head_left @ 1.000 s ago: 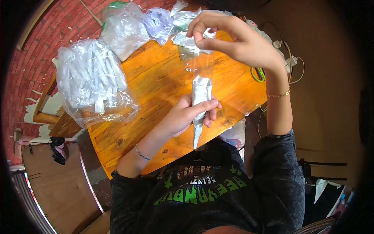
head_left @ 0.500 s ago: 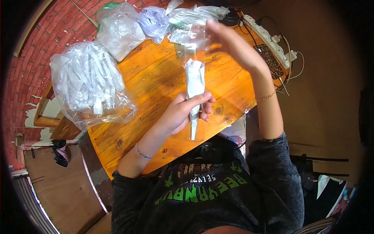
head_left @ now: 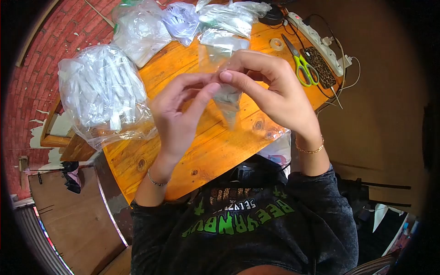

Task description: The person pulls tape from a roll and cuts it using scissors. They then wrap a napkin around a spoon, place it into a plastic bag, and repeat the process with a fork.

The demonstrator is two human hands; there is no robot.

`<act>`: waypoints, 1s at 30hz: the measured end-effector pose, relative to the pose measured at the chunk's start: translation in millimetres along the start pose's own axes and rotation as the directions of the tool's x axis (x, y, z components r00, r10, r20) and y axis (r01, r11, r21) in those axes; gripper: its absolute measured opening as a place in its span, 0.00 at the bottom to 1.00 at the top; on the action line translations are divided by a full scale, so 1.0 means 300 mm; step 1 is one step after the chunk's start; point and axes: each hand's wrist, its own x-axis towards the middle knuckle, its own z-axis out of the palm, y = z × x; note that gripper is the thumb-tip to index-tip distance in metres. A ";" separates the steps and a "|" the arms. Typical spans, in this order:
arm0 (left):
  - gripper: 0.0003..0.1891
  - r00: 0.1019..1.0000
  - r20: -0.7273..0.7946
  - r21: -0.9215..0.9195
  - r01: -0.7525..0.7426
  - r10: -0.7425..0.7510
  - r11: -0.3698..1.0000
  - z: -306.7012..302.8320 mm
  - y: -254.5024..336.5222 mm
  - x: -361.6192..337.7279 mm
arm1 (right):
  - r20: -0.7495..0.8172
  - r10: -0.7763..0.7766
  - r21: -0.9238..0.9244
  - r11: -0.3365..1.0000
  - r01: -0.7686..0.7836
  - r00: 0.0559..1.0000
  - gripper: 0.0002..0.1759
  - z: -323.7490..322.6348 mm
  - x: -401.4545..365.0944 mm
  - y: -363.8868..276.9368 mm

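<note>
My left hand [head_left: 176, 112] and my right hand [head_left: 279, 89] meet over the table, their fingertips pinched together at the upper end of a clear plastic sleeve [head_left: 228, 103]. The sleeve's lower part hangs tapering beneath my fingers and looks greyish and blurred. My fingers cover the exact spot they grip. Clear plastic wraps [head_left: 224, 41] lie just beyond my hands. To the left of my left hand is a large clear bag [head_left: 103, 89] filled with white, narrow packets.
Green-handled scissors [head_left: 305, 71], a tape roll [head_left: 276, 44], a leopard-print item [head_left: 319, 66] and a white power strip [head_left: 314, 43] with cables line the right side of the wooden table [head_left: 183, 176]. Along the back sit another clear bag [head_left: 142, 36] and a lilac-tinted bag [head_left: 181, 23].
My left hand has moved up and left from the sleeve's lower part. My right hand has come down to meet it, uncovering the scissors and tape. The sleeve now hangs below my fingers.
</note>
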 end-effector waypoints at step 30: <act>0.06 0.983 0.183 -0.287 0.020 0.034 0.958 -0.079 -0.008 0.042 | -0.253 -0.347 -0.019 0.935 0.355 0.903 0.08 0.072 -0.027 0.111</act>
